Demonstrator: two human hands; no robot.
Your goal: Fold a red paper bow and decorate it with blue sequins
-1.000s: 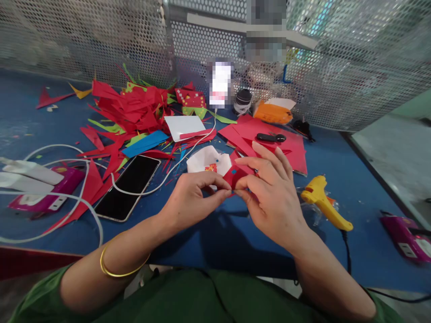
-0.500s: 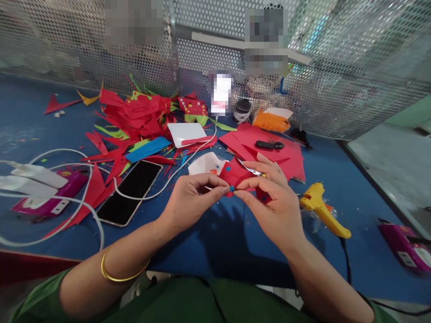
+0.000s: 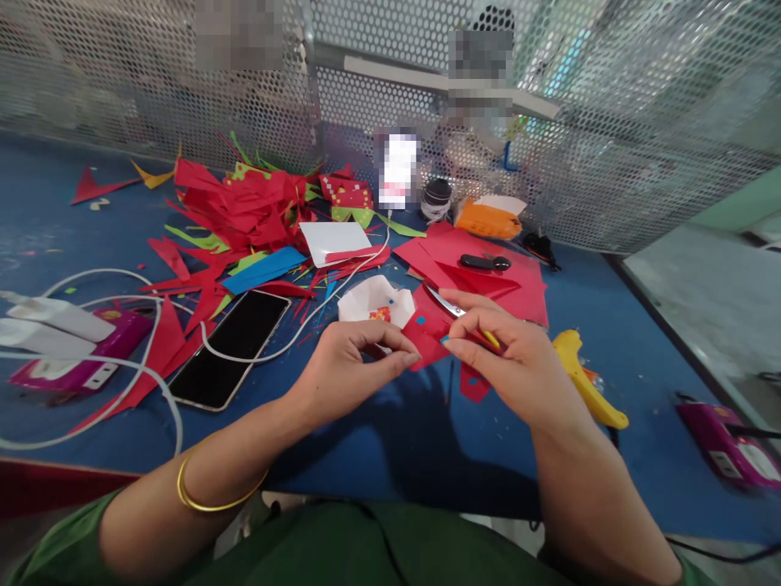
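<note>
Just left of centre in the head view, my left hand [image 3: 359,366] is closed, thumb and forefinger pressed together. Anything between those fingertips is too small to make out. A short gap to the right, my right hand [image 3: 512,354] pinches a tiny blue paper piece [image 3: 445,340] between thumb and forefinger. Below and beyond the fingertips lies red paper [image 3: 424,346] with small blue squares on it. A smaller red paper piece [image 3: 474,387] is partly under my right hand. Scissors [image 3: 447,302] with yellow handles show behind my right fingers, which partly hide them.
A white paper holder [image 3: 372,297] contains small orange-red bits. Left are a black phone [image 3: 235,350], white cables and red scraps [image 3: 244,199]. Right stand a yellow glue gun [image 3: 586,382] and a purple power strip [image 3: 726,443]. Perforated metal panels [image 3: 378,98] close off the back.
My hands have moved apart from a shared pinch on the blue piece. The right hand has drawn it rightward; more red paper and scissors now show between them.
</note>
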